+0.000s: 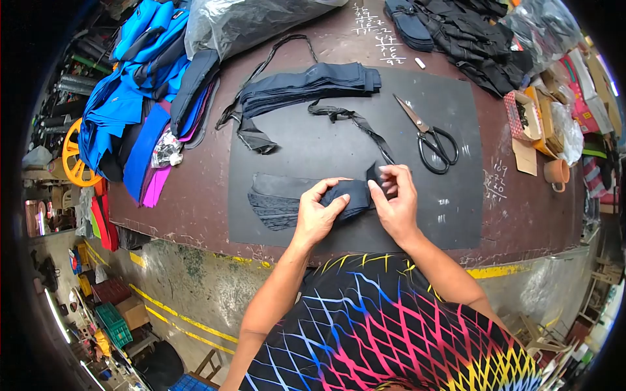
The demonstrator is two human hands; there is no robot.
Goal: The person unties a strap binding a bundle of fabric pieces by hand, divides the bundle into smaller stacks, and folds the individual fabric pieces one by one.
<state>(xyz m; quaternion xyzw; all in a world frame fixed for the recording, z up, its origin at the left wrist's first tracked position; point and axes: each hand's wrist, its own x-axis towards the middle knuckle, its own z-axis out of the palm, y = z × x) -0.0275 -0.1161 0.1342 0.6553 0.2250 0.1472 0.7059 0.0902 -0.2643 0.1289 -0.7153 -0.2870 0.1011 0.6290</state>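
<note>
A fanned stack of dark fabric pieces [277, 202] lies on the black mat [430, 215], its right end raised. My left hand [321, 210] is closed on that end, thumb on top. At its right edge my right hand [395, 197] pinches a small dark flap of cloth [373, 174], fingers curled. Whether the flap belongs to the stack or to the strip is unclear. A thin dark cloth strip [365, 130] runs down toward my right hand. Farther back lies a second stack of dark fabric [306, 85], with another strip [255, 138] at its left.
Black-handled scissors [435, 144] lie open at the mat's right. Blue garments [140, 72] and a grey plastic bag [254, 23] are at the back left. Black cloth [466, 45] is at the back right, near a box [523, 116] and an orange mug [556, 173].
</note>
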